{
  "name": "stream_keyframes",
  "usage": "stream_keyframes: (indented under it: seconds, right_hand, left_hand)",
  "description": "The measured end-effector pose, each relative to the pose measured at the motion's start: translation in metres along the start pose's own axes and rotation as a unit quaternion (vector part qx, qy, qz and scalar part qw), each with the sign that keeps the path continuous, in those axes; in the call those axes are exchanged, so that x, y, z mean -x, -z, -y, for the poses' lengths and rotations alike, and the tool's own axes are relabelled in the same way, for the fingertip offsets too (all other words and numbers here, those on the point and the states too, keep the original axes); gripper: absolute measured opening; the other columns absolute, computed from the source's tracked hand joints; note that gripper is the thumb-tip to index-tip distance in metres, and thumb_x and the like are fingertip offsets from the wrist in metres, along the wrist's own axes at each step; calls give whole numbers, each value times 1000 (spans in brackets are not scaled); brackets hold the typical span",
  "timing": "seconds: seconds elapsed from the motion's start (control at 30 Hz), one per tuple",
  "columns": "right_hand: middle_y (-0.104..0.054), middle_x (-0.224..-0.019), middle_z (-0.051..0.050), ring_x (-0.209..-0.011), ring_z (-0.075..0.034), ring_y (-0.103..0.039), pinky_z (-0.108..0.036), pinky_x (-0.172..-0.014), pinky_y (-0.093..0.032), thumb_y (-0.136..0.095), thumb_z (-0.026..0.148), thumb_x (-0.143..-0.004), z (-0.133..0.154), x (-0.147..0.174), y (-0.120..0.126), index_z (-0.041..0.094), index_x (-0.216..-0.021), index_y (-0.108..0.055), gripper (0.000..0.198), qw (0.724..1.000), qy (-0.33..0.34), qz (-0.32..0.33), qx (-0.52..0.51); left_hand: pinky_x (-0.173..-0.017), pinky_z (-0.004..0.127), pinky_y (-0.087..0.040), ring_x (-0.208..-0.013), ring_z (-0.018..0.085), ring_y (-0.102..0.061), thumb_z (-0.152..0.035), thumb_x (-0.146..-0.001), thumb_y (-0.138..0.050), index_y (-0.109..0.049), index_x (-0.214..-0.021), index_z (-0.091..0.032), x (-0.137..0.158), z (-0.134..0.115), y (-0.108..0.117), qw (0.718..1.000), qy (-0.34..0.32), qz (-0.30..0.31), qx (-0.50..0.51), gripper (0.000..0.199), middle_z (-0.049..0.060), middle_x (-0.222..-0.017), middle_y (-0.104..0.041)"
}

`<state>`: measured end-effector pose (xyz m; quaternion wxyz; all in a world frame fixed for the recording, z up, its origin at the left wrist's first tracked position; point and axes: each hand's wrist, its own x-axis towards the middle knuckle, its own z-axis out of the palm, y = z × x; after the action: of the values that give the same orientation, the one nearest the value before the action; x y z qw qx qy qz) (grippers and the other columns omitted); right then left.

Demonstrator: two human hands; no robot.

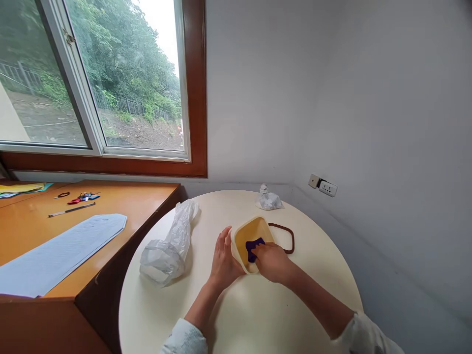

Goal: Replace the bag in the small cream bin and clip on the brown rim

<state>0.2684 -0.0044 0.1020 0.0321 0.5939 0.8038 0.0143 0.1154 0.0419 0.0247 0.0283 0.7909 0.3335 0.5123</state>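
A pale yellow, square plastic bin [242, 235] is tipped on the round table, its opening turned toward me. My left hand [223, 258] grips the bin's left side, fingers along the outer wall and thumb near the lower rim. Inside the bin, my right hand [273, 260] presses a dark purple cloth or sponge [254, 244] against the inner wall; its exact kind is unclear. Just right of the bin lies a brown rounded frame or rim [293, 241], touched by neither hand.
On the round cream table [258, 319] lie a crumpled clear plastic bag [171, 248] at left and a knotted white bag [269, 199] at the back. A wooden desk [121, 196] with papers [66, 250], a pen [72, 210] and keys [86, 196] stands left. Walls close off the back and right.
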Motion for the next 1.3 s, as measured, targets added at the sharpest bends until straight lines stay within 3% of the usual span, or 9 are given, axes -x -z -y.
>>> stream_keyframes:
  seconds: [0.27, 0.47, 0.53, 0.63, 0.7, 0.77, 0.87, 1.1, 1.3]
  right_hand:
    - [-66, -95, -9, -98, -21, -55, -37, -93, -33, -43, 13, -78, -13, 39, -19, 17, -95, -61, 25, 967, 29, -239, -84]
    - [-59, -67, -3, -65, -17, -52, -30, -66, -40, -37, 19, -80, -26, 50, -19, 18, -74, -56, 20, 918, -72, -291, -260]
    - [-52, -58, -1, -55, -15, -47, -26, -54, -37, -34, 26, -83, -33, 50, -17, 19, -68, -51, 23, 871, -131, -277, -383]
    - [-51, -58, 1, -55, -14, -47, -24, -50, -37, -39, 35, -81, -46, 49, -15, 18, -69, -50, 24, 763, -199, -273, -551]
    - [-54, -61, 0, -60, -16, -51, -25, -54, -40, -45, 38, -78, -53, 47, -14, 17, -71, -54, 24, 701, -246, -289, -604]
    - [-57, -66, -1, -65, -17, -53, -26, -60, -43, -47, 40, -76, -59, 45, -12, 16, -75, -57, 26, 669, -275, -313, -616]
    - [-62, -77, -5, -75, -19, -55, -28, -69, -45, -47, 43, -77, -60, 40, -12, 14, -84, -61, 33, 686, -258, -344, -587]
    - [-67, -93, -10, -88, -23, -60, -34, -78, -46, -36, 37, -85, -25, 16, -13, 14, -113, -58, 42, 810, -168, -293, -479]
    - [-38, -138, -9, -130, -21, -30, -41, -108, -23, -32, 22, -85, -7, -19, -4, 13, -135, -35, 51, 869, -91, -332, -355]
  left_hand:
    - [-99, 50, -35, -127, 33, -30, -40, -49, -79, -10, -135, -21, -3, -3, 3, 999, 38, -20, 31, 112, 19, -134, -28]
    - [-99, 51, -34, -127, 34, -30, -40, -46, -80, -9, -136, -22, -4, -5, 5, 999, 32, -5, 32, 116, 18, -135, -26]
    - [-99, 52, -34, -126, 34, -29, -40, -46, -79, -8, -136, -22, -4, -5, 6, 998, 53, -10, 31, 117, 18, -134, -27]
    - [-98, 52, -33, -126, 34, -28, -39, -47, -79, -5, -137, -23, -5, -3, 9, 996, 82, -14, 33, 117, 16, -134, -27]
    - [-98, 53, -33, -126, 34, -27, -39, -48, -79, -4, -137, -24, -5, -3, 9, 995, 94, -12, 35, 117, 16, -134, -25]
    - [-98, 53, -32, -126, 34, -27, -39, -48, -78, -3, -137, -25, -4, -3, 9, 995, 98, -11, 35, 118, 16, -135, -24]
    - [-99, 52, -32, -126, 33, -26, -41, -48, -78, -1, -138, -23, -3, -3, 8, 995, 100, -14, 26, 120, 16, -135, -24]
    - [-101, 53, -27, -128, 35, -24, -44, -48, -77, 1, -138, -19, -1, -5, 4, 998, 64, -19, -16, 122, 19, -136, -24]
    - [-99, 53, -28, -125, 36, -27, -45, -48, -76, -1, -138, -18, -1, -3, 0, 998, 46, -31, -28, 121, 19, -133, -28]
